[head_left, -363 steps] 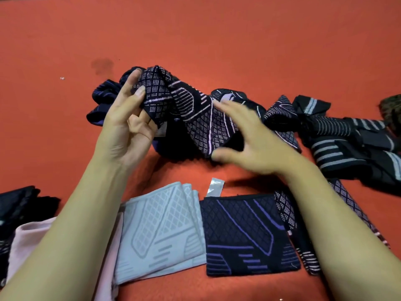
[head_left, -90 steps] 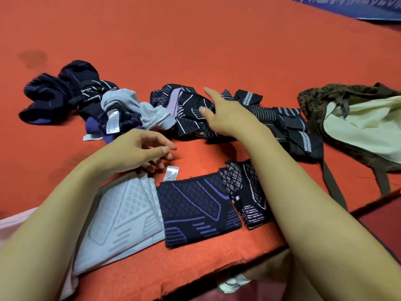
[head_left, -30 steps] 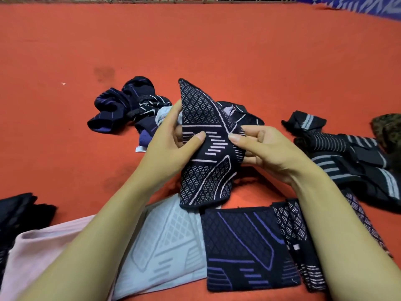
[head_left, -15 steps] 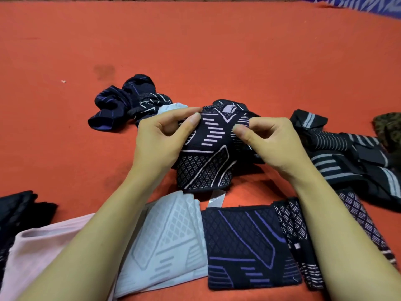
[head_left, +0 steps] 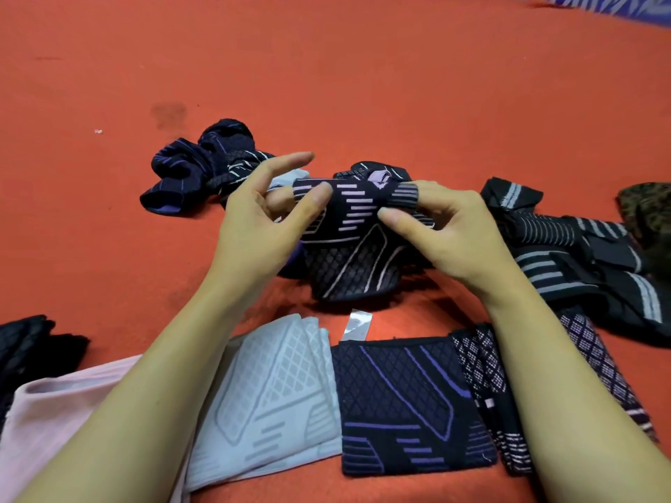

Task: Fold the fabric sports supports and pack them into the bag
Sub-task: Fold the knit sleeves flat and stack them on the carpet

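From the head view, the dark navy knitted sports support with pale lilac stripes and diamond mesh (head_left: 350, 241) now hangs doubled over between both hands. A second ago it stood as one tall upright panel; half a second ago its top was coming down. The fold looks nearly made, so I judge this piece is close to joining the flat ones.

The left hand (head_left: 261, 226) pinches the support's left upper edge between thumb and a middle finger, while its forefinger points free toward the far right. The right hand (head_left: 446, 230) grips the right upper corner, thumb in front and fingers curled behind the ribbed cuff.

The support is held just above the orange felt-covered desk (head_left: 363, 74), at the middle of the scene. Its long axis now runs roughly from left to right along the folded top edge, and the mesh end hangs down toward the near side.

Near the person lie folded pieces in a row: a pale grey embossed support (head_left: 276, 397), a navy support with purple lines (head_left: 406, 404) touching its right edge, then a narrow checked dark one (head_left: 486, 386).

Unfolded pieces wait farther off: a crumpled navy heap (head_left: 196, 168) on the left, and black grey-striped supports (head_left: 581, 255) on the right. At the far right edge shows a patterned olive bag (head_left: 650, 208), mostly cut off.
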A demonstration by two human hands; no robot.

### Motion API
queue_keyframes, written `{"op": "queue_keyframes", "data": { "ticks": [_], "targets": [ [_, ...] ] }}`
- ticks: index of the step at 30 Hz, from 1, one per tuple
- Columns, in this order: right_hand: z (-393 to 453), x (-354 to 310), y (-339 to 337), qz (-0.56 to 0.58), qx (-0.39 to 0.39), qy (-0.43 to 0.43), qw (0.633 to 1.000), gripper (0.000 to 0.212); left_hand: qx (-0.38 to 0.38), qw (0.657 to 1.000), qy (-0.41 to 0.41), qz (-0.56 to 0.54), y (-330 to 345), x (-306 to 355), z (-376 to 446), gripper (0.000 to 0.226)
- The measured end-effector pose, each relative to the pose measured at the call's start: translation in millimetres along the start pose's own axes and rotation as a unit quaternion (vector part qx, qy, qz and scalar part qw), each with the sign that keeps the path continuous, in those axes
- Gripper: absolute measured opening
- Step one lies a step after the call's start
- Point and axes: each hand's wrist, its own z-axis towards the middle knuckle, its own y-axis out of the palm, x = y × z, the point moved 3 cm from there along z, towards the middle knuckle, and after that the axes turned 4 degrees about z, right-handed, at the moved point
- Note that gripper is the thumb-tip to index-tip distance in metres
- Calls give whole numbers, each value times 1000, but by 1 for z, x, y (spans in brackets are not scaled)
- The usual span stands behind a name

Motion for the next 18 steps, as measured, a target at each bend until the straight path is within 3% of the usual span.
{"op": "queue_keyframes", "data": {
  "ticks": [2, 5, 10, 15, 18],
  "targets": [
    [0, -1, -2, 90, 47, 31, 994, 18, -14, 996, 21, 81, 0, -4, 1, 50],
    [2, -1, -4, 136, 98, 49, 985, 13, -56, 983, 20, 171, 6, -8, -1, 52],
    [3, 1, -2, 190, 105, 86, 972, 15, -101, 983, 31, 151, 14, -5, -5, 8],
    [0, 0, 0, 213, 2, 109, 971, 26, -56, 994, -18, 96, 12, -7, -3, 33],
    [-2, 4, 1, 168, 1, 160, 973, 26, -70, 994, -45, 77, 13, -6, -3, 44]
  ]
}}
